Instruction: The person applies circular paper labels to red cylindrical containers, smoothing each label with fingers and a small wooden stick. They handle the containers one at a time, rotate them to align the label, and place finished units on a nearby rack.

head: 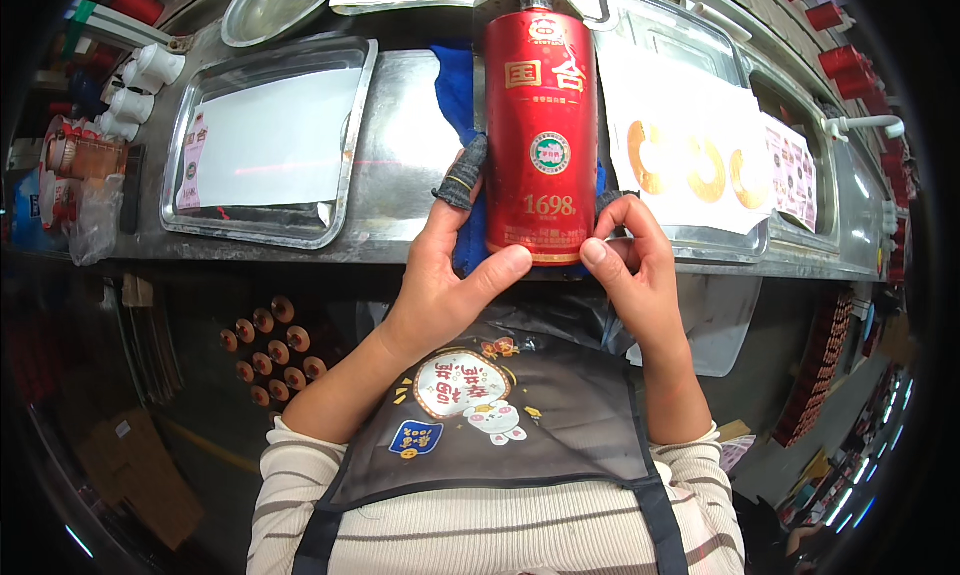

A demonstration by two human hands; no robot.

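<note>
A glossy red bottle [541, 177] with a dark cap lies in front of me, its base toward me. It bears gold writing and a round green-and-white emblem. My left hand [457, 252] wraps the bottle's lower left side, its thumb on the base edge and a dark knitted finger cot on a finger along the side. At the lower right corner, the thumb of my right hand [634, 256] rests on the edge, with the index finger bent above it. Another dark cot shows behind those fingers. Under the bottle is a blue cloth [469, 233].
On the steel bench [405, 124], a left metal tray [262, 237] holds white sheets and a printed label strip [193, 162]. To the right, a sheet with gold ring-shaped pieces [697, 155] covers another tray. Behind it are a sink [829, 222] and a white tap [862, 124]. A metal bowl [274, 8] sits at the back.
</note>
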